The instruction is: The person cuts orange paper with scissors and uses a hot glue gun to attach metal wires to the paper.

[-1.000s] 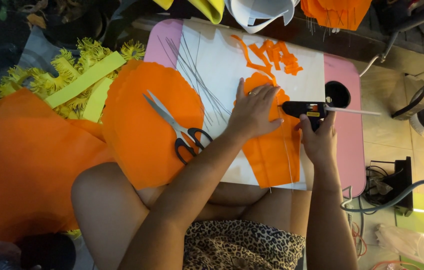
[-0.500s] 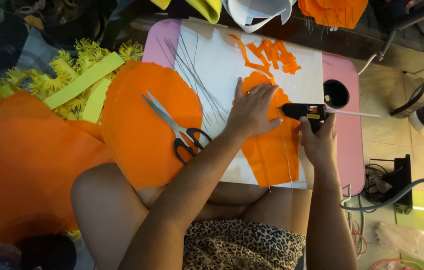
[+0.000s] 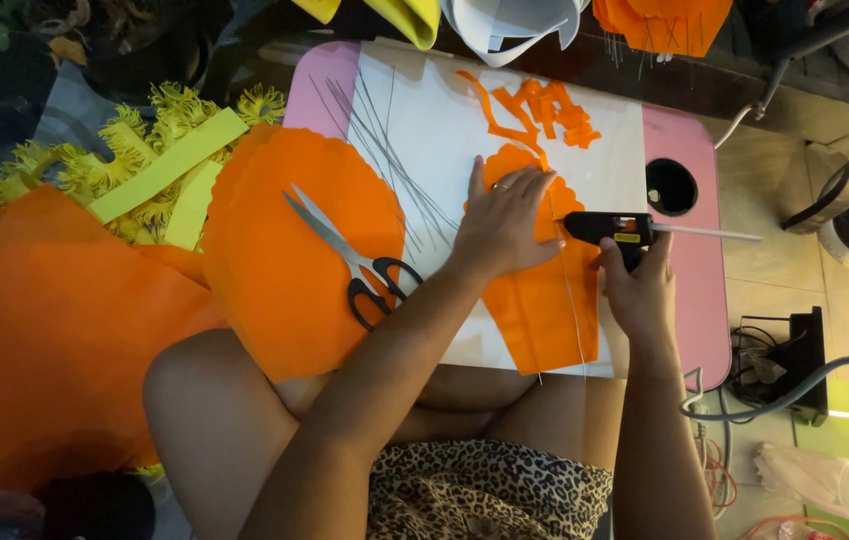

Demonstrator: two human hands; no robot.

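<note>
At the far left lies orange cloth beside yellow fringed strips. Scissors rest on a round orange piece, with thin wires alongside on the white board. The left hand presses flat, fingers spread, on the orange petal sheet. The right hand grips a black glue gun, nozzle touching the sheet. It seems wise to hold the sheet taut and keep fingers clear of hot glue.

The left hand presses an orange petal flat while the right hand holds a glue gun.
</note>
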